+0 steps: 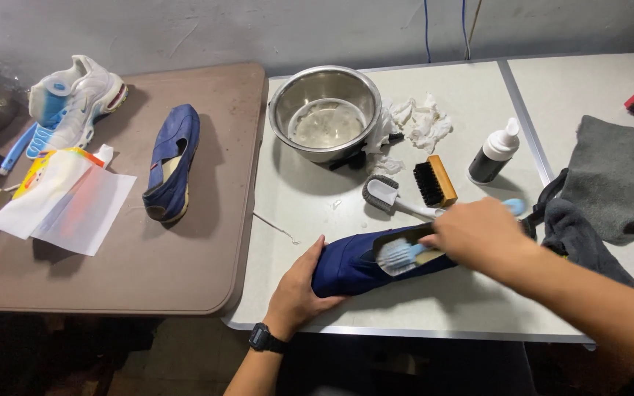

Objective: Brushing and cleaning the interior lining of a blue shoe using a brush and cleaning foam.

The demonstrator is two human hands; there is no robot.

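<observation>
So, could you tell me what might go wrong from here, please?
The blue shoe lies near the table's front edge, pinned only by the left hand; a hard stroke from the brush in the right hand could push it off. The right arm might also knock the small bottle.

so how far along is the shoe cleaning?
Midway, by the look of it. In hand: left hand steadies a blue shoe while the right hand works a brush inside it. The matching shoe and white sneaker lie aside; whether they're cleaned is unclear.
</observation>
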